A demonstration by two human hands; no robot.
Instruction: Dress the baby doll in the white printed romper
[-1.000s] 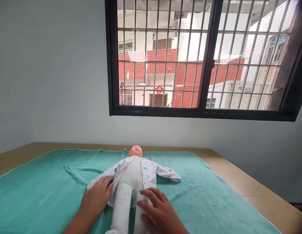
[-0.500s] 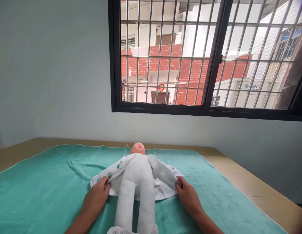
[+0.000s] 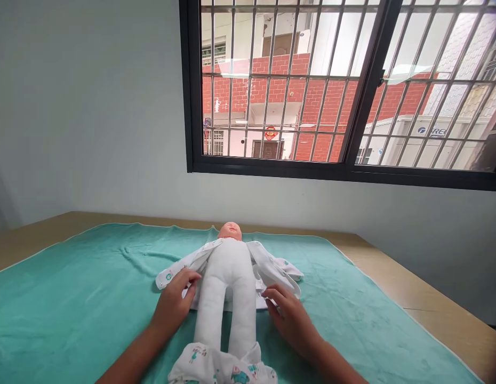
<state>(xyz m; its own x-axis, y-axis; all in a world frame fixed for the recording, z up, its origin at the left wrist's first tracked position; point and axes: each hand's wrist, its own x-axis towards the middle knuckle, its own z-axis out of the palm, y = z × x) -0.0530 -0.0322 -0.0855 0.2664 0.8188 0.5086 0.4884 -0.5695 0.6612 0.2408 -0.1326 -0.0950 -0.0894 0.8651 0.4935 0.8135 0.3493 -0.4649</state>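
A baby doll (image 3: 231,266) with a white cloth body lies on its back, its head toward the wall. An unfastened white printed baby shirt (image 3: 280,277) is on its arms, spread to both sides. White printed pants (image 3: 224,368) are bunched around its lower legs. My left hand (image 3: 174,304) is over the shirt's edge beside the doll's hip, fingers loosely bent, with a gap between thumb and forefinger. On the other side my right hand (image 3: 292,320) hovers at the shirt's lower edge, fingers apart and holding nothing.
A green blanket (image 3: 92,298) covers most of the wooden table (image 3: 424,298) beneath the doll. Behind stands a pale wall (image 3: 92,106) with a black-framed barred window (image 3: 272,166).
Both hands have let go of the shirt's front flaps and moved inward toward the doll. The view has tilted down, so more of the pants shows.
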